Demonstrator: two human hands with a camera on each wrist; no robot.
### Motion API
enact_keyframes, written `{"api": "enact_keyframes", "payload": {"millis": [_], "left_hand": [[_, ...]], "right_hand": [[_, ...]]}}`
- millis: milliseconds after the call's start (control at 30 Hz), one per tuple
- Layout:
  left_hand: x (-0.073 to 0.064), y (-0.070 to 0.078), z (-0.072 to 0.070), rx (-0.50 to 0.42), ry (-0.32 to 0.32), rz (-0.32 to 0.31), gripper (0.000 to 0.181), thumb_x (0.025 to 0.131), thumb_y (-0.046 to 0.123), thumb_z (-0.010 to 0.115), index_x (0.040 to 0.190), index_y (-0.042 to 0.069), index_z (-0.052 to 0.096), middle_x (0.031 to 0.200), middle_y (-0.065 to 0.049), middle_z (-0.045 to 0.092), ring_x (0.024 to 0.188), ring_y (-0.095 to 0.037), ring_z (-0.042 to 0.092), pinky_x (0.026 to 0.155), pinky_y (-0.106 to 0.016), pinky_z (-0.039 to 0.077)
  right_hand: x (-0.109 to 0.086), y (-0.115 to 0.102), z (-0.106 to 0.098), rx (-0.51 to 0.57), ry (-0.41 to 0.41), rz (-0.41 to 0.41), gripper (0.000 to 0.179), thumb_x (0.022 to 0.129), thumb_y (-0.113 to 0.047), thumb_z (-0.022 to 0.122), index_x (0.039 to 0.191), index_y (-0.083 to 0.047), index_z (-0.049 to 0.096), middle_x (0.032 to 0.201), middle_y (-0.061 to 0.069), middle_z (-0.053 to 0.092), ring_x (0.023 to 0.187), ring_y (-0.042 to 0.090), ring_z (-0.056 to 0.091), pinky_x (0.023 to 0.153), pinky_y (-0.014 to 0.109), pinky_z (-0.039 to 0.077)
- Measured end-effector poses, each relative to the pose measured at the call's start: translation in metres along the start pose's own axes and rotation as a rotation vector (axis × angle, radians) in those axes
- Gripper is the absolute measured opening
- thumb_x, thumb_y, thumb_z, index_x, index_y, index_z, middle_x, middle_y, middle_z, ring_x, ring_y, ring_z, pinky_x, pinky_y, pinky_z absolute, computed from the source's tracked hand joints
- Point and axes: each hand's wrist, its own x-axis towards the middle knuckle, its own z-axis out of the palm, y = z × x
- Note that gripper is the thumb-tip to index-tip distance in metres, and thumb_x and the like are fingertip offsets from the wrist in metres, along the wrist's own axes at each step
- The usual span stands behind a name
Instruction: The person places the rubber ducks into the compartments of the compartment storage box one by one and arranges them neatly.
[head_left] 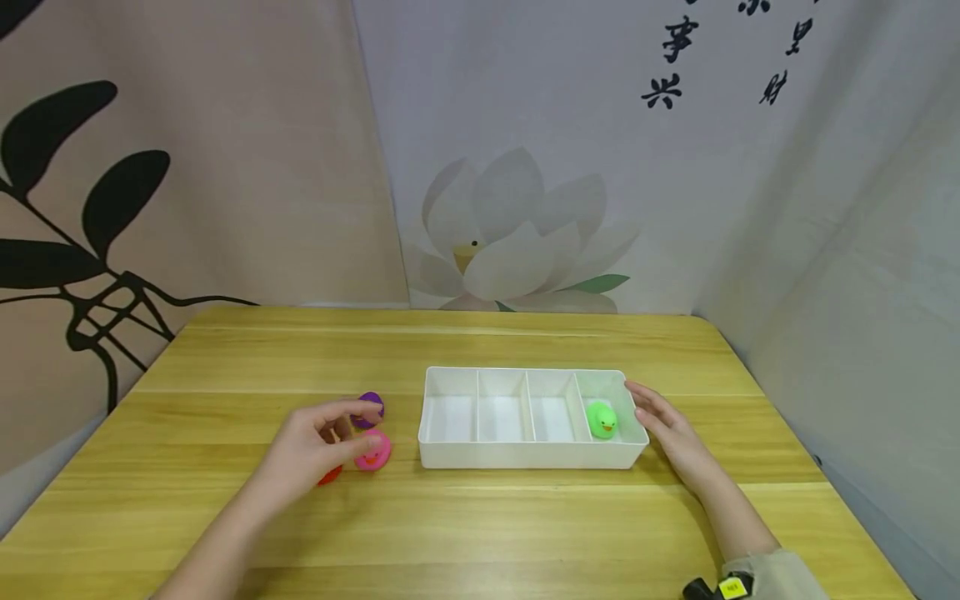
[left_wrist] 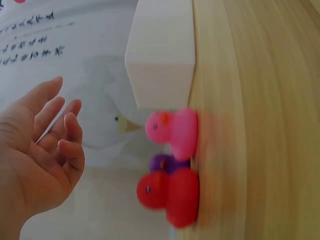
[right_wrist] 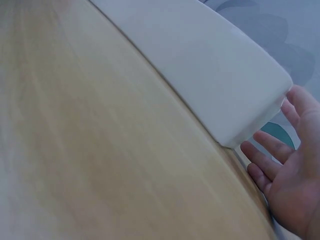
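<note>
My left hand (head_left: 311, 442) hovers over three rubber ducks with its fingers loosely bent and nothing in them. A pink duck (head_left: 372, 457) sits under the thumb tip in the head view. Behind it is a purple duck (head_left: 372, 399), partly covered by the index finger. The red duck (left_wrist: 182, 200) shows fully in the left wrist view, but the hand mostly hides it from the head camera. My right hand (head_left: 678, 437) rests its relaxed fingers at the right end of a white divided box (head_left: 525, 456). A green duck (head_left: 602, 420) sits in the box's rightmost compartment.
The box stands on a wooden table (head_left: 480, 533), right of the loose ducks. Behind the table hangs a cloth (head_left: 540, 100) printed with a lotus and writing. A black device with a yellow label (head_left: 733, 587) is at the right sleeve.
</note>
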Motion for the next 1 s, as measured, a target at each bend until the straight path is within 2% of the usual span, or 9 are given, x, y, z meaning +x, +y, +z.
{"api": "enact_keyframes", "payload": {"millis": [233, 433, 533, 733, 1000], "left_hand": [[-0.008, -0.017, -0.022, 0.103, 0.003, 0.014, 0.029, 0.079, 0.024, 0.080, 0.106, 0.018, 0.072, 0.089, -0.006, 0.064, 0.071, -0.017, 0.053, 0.050, -0.027, 0.043], [-0.011, -0.036, -0.035, 0.103, -0.025, 0.058, 0.028, 0.081, 0.018, 0.078, 0.107, 0.012, 0.072, 0.103, -0.005, 0.067, 0.072, -0.015, 0.053, 0.058, -0.027, 0.045], [-0.012, -0.044, -0.040, 0.104, -0.051, 0.041, 0.030, 0.081, 0.018, 0.078, 0.109, 0.010, 0.071, 0.106, -0.007, 0.067, 0.073, -0.014, 0.054, 0.059, -0.027, 0.045], [-0.012, -0.057, -0.047, 0.121, -0.110, -0.025, 0.036, 0.081, 0.020, 0.077, 0.114, 0.007, 0.068, 0.106, -0.008, 0.066, 0.075, -0.014, 0.053, 0.056, -0.027, 0.046], [-0.012, -0.071, -0.052, 0.088, -0.156, -0.070, 0.040, 0.081, 0.020, 0.077, 0.117, 0.004, 0.066, 0.103, -0.007, 0.064, 0.076, -0.015, 0.054, 0.056, -0.028, 0.047]], "right_hand": [[-0.001, 0.001, 0.000, -0.006, 0.001, -0.001, 0.049, 0.104, -0.024, 0.044, 0.148, -0.007, 0.033, 0.145, 0.020, 0.036, 0.130, 0.026, 0.033, 0.094, 0.013, 0.030], [0.000, 0.000, 0.000, -0.028, 0.009, 0.015, 0.049, 0.103, -0.026, 0.044, 0.148, -0.008, 0.033, 0.144, 0.019, 0.037, 0.125, 0.012, 0.038, 0.098, 0.021, 0.030], [0.000, 0.000, 0.000, -0.030, 0.009, 0.016, 0.049, 0.103, -0.026, 0.044, 0.148, -0.008, 0.033, 0.144, 0.019, 0.037, 0.125, 0.011, 0.038, 0.098, 0.021, 0.029], [-0.001, 0.001, 0.000, -0.029, 0.010, 0.010, 0.050, 0.103, -0.026, 0.044, 0.148, -0.008, 0.033, 0.144, 0.019, 0.037, 0.125, 0.010, 0.038, 0.094, 0.014, 0.031], [0.000, 0.001, 0.000, -0.023, 0.009, 0.000, 0.049, 0.104, -0.025, 0.044, 0.148, -0.007, 0.033, 0.144, 0.020, 0.037, 0.125, 0.012, 0.038, 0.095, 0.014, 0.030]]}}
